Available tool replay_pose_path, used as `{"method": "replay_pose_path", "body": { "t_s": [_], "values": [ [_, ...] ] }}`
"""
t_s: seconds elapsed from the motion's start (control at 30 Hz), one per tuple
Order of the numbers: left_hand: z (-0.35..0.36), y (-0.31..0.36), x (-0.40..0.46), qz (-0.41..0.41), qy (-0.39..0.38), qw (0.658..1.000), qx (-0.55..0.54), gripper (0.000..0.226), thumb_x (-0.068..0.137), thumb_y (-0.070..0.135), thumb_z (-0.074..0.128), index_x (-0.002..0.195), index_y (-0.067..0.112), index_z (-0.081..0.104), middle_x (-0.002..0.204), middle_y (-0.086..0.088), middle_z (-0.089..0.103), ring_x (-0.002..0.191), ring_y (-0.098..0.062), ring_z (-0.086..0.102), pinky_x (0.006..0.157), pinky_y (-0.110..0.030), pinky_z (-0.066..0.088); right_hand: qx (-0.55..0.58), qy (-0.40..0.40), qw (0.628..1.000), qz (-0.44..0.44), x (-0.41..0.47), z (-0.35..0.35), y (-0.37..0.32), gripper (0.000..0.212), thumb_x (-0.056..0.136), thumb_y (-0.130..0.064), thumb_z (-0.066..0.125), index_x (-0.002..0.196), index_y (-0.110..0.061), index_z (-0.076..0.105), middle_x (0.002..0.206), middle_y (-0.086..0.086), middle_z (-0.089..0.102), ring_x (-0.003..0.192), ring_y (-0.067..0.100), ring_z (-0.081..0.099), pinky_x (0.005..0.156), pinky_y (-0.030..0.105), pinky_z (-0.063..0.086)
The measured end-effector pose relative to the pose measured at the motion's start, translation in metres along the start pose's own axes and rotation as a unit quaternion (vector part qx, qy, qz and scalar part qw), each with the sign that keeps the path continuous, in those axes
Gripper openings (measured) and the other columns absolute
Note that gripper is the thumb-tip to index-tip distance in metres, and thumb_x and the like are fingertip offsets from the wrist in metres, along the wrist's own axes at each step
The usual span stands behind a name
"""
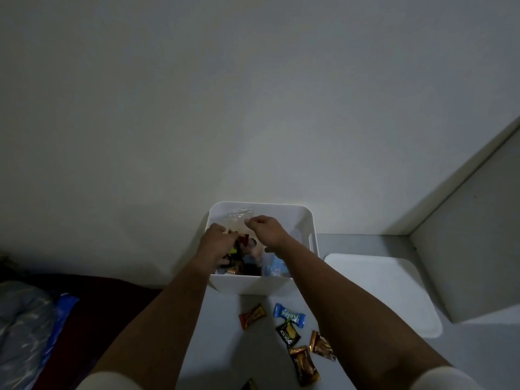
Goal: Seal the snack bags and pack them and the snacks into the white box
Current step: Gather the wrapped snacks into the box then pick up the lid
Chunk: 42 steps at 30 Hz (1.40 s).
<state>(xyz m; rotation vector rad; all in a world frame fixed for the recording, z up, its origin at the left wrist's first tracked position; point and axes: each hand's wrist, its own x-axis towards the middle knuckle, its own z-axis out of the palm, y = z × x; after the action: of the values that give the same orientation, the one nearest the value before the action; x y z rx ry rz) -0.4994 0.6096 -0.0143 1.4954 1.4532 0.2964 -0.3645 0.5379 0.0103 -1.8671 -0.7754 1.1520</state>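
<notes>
Clear snack bag (237, 218) — pinched by right fingers (250, 220)

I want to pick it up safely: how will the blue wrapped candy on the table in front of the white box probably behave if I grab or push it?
The blue wrapped candy looks small, so it is probably light. Its glossy wrapper may slip between fingers, and the twisted ends would likely bend. It lies flat on the table, so a push should slide it, not roll it far.

Left hand (215, 239) fingertips were buried among wrappers in the white box (305, 220); grip unreadable. Box contents were dark and blurred, bags and snacks indistinguishable. A dark wrapper (249, 385) was cut off at the bottom edge. Dim bundle (25, 327) at left was unidentifiable.
</notes>
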Motion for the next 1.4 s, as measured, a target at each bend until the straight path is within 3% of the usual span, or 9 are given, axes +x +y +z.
{"method": "replay_pose_path", "body": {
  "t_s": [0.1, 0.3, 0.43, 0.57, 0.7, 0.83, 1.07, 1.27, 1.4],
  "values": [
    [0.004, -0.005, 0.001, 0.055, 0.044, 0.992, 0.109, 0.042, 0.091, 0.038, 0.064, 0.128, 0.022, 0.055, 0.124, -0.005, 0.064, 0.101, -0.024, 0.063, 0.075, -0.034, 0.056, 0.014, 0.053, 0.998, -0.037, 0.005, -0.011, 0.016, 0.032, 0.101, -0.025, 0.061, 0.126, -0.008, 0.068, 0.112, 0.005, 0.064, 0.087, 0.015, 0.06, 0.071, 0.026, 0.049],
    [0.038, -0.052, -0.064, 0.275, 0.058, 0.959, -0.028, 0.017, 0.092, 0.022, 0.064, 0.109, 0.027, 0.064, 0.111, 0.006, 0.065, 0.101, -0.015, 0.065, 0.084, -0.043, 0.059, 0.057, 0.256, 0.953, -0.152, -0.033, -0.067, 0.084, 0.019, 0.095, -0.008, 0.06, 0.1, -0.02, 0.074, 0.092, 0.001, 0.077, 0.09, 0.017, 0.073, 0.087, 0.032, 0.058],
    [0.068, -0.148, -0.125, 0.37, 0.013, 0.923, 0.105, 0.03, 0.091, 0.036, 0.06, 0.12, 0.03, 0.06, 0.123, 0.015, 0.055, 0.118, -0.015, 0.053, 0.092, -0.042, 0.053, 0.013, 0.338, 0.934, -0.112, -0.088, -0.096, 0.168, 0.019, 0.096, -0.011, 0.055, 0.1, -0.02, 0.071, 0.084, -0.003, 0.074, 0.081, 0.012, 0.071, 0.081, 0.036, 0.06],
    [0.096, -0.245, -0.164, 0.259, -0.067, 0.917, 0.295, 0.098, 0.076, 0.076, 0.058, 0.158, 0.037, 0.022, 0.17, 0.006, 0.001, 0.157, -0.022, -0.004, 0.125, -0.052, 0.015, -0.144, 0.258, 0.953, -0.066, -0.127, -0.09, 0.263, 0.015, 0.093, -0.029, 0.064, 0.108, -0.029, 0.068, 0.099, -0.006, 0.07, 0.091, 0.015, 0.067, 0.082, 0.045, 0.058],
    [0.118, -0.284, -0.169, 0.227, -0.079, 0.875, 0.42, 0.127, 0.065, 0.099, 0.043, 0.162, 0.028, 0.003, 0.169, -0.01, -0.017, 0.154, -0.038, -0.018, 0.12, -0.067, -0.001, -0.321, 0.122, 0.937, -0.055, -0.149, -0.062, 0.311, 0.084, 0.077, -0.069, 0.071, 0.147, -0.028, 0.047, 0.142, 0.002, 0.05, 0.127, 0.024, 0.05, 0.099, 0.039, 0.05],
    [0.137, -0.294, -0.15, 0.263, -0.068, 0.849, 0.452, 0.119, 0.072, 0.094, 0.044, 0.161, 0.017, 0.019, 0.169, -0.018, -0.001, 0.155, -0.044, -0.004, 0.117, -0.074, 0.005, -0.424, 0.072, 0.903, -0.018, -0.146, -0.03, 0.334, 0.131, 0.056, -0.102, 0.051, 0.161, -0.033, 0.014, 0.168, 0.01, 0.015, 0.152, 0.033, 0.017, 0.115, 0.055, 0.031],
    [0.156, -0.269, -0.099, 0.324, -0.022, 0.847, 0.422, 0.104, 0.084, 0.083, 0.045, 0.161, 0.019, 0.018, 0.169, -0.018, -0.002, 0.155, -0.043, -0.004, 0.117, -0.072, 0.007, -0.466, 0.091, 0.872, -0.121, -0.127, -0.006, 0.355, 0.116, 0.069, -0.096, 0.049, 0.16, -0.027, 0.026, 0.162, 0.015, 0.028, 0.15, 0.037, 0.025, 0.11, 0.06, 0.034],
    [0.165, -0.243, -0.053, 0.411, -0.039, 0.788, 0.457, 0.088, 0.091, 0.079, 0.037, 0.161, 0.029, 0.019, 0.169, -0.016, 0.003, 0.155, -0.043, 0.001, 0.114, -0.073, 0.013, -0.469, 0.077, 0.862, -0.176, -0.082, -0.007, 0.352, 0.121, 0.071, -0.096, 0.045, 0.163, -0.023, 0.018, 0.171, 0.013, 0.008, 0.158, 0.036, 0.003, 0.123, 0.064, 0.007],
    [0.175, -0.242, -0.04, 0.475, -0.062, 0.745, 0.464, 0.061, 0.101, 0.064, 0.035, 0.155, 0.035, 0.037, 0.169, -0.01, 0.017, 0.155, -0.036, 0.015, 0.118, -0.067, 0.015, -0.456, 0.097, 0.851, -0.242, -0.066, -0.006, 0.356, 0.097, 0.083, -0.083, 0.051, 0.155, -0.018, 0.042, 0.157, 0.008, 0.044, 0.15, 0.031, 0.034, 0.118, 0.06, 0.024]
  ]
}}
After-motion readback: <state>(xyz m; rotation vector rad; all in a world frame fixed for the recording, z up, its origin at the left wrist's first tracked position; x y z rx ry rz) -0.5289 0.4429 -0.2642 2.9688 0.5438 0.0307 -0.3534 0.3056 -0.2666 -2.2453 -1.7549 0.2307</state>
